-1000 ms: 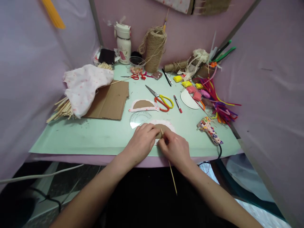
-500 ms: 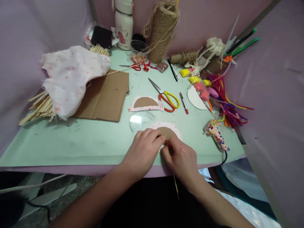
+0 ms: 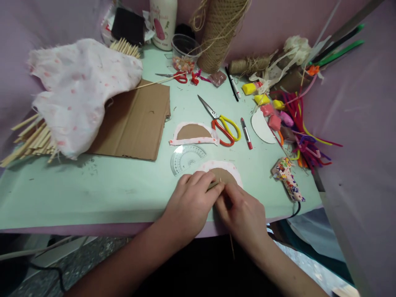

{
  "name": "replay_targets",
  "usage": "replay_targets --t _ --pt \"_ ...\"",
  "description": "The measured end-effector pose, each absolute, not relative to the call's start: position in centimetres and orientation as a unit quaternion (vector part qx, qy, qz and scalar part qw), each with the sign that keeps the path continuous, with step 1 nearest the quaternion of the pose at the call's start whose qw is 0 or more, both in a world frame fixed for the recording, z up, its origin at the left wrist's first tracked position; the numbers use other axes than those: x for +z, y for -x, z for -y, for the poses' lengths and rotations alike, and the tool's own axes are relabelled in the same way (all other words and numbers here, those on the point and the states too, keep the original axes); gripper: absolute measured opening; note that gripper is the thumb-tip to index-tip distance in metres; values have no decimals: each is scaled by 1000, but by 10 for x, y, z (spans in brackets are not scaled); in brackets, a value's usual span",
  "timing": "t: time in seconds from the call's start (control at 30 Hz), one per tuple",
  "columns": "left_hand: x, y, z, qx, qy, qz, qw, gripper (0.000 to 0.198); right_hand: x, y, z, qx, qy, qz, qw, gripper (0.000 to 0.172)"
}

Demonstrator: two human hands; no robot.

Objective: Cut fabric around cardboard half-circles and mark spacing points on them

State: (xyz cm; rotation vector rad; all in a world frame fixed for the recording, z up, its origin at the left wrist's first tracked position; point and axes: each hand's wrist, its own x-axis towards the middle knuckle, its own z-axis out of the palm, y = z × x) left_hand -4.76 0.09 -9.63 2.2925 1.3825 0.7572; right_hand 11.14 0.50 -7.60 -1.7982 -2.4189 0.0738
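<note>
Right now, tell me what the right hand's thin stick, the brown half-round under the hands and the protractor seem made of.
Thin stick: probably bamboo or wood, pale, straight, slender; finish too small to tell.
Brown half-round: likely cardboard, matte; its face looks flat and dull.
Protractor: likely clear plastic, smooth; the green surface shows through it.

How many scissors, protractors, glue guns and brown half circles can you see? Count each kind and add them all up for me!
Brown half circles: 2
Scissors: 2
Protractor: 1
Glue gun: 1
Total: 6
</note>
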Motion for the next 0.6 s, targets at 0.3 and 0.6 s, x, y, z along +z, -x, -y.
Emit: replay_targets --t 0.3,0.6 --pt "-95 47 -3 238 -830 -483 145 33 -77 -114 0 20 600 797 60 21" --pt "-97 47 -2 232 -834 -483 136 31 -80 -118 5 44 584 801 127 21"
